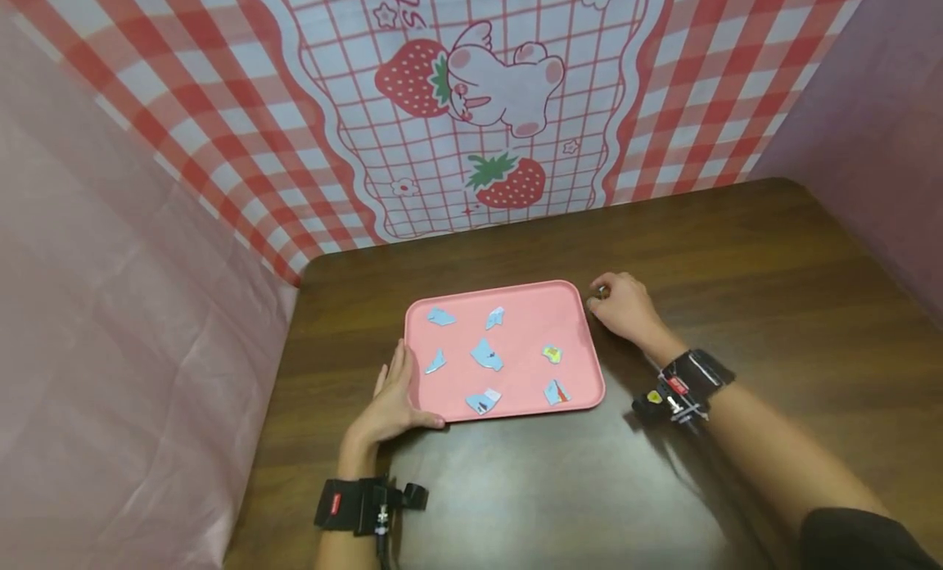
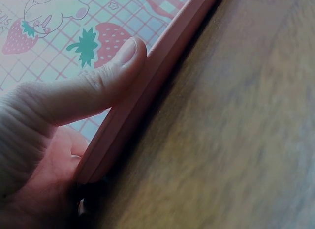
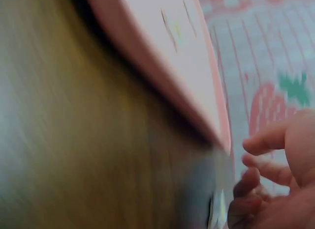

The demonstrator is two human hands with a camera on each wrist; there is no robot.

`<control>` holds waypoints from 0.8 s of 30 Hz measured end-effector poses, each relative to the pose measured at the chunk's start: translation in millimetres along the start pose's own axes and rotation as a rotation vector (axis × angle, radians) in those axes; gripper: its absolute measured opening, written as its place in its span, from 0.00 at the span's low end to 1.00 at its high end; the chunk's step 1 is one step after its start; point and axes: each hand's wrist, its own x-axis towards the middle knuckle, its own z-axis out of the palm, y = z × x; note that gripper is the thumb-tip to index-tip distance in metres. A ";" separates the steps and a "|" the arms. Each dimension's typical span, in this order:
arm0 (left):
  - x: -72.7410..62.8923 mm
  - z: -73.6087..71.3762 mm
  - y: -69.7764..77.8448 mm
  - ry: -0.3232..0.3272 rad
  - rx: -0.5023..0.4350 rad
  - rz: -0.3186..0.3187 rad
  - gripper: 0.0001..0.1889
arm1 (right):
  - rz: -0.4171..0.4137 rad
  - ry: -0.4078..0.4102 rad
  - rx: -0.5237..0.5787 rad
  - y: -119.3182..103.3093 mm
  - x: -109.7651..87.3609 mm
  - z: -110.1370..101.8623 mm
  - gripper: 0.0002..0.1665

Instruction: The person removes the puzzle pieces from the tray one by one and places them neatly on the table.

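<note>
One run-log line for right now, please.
left hand: touching tray corner | right hand: beside tray, grip unclear | printed pieces: seven on tray

Sideways letters "str" (image 1: pixel 403 6) on checked cloth (image 1: pixel 471 111)

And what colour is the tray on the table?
The tray is pink; it shows best in the head view.

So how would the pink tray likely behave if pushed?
The pink tray probably keeps its shape, judging by its straight raised rim. Lying flat on the table, it would likely slide rather than tip. The small pieces on it might shift.
</note>
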 end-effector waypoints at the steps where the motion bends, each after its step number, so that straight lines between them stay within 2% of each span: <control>1: -0.2 0.0 0.0 0.001 0.001 -0.001 0.76 | -0.037 -0.035 -0.002 -6.1 -4.3 3.8 0.12; 5: -1.3 -0.2 1.2 0.003 -0.002 -0.002 0.76 | -0.159 -0.148 -0.053 -27.5 -20.3 19.0 0.07; 9: -1.4 -0.1 2.1 0.007 -0.007 0.000 0.76 | -0.225 -0.192 -0.138 -39.6 -32.5 29.9 0.06; 18: -0.3 1.0 -1.2 0.000 0.001 -0.004 0.76 | -0.240 -0.218 -0.276 -48.8 -49.7 36.0 0.09; 24: -1.5 -0.5 -0.5 0.007 0.008 0.001 0.76 | -0.221 -0.227 -0.294 -51.3 -53.3 40.1 0.09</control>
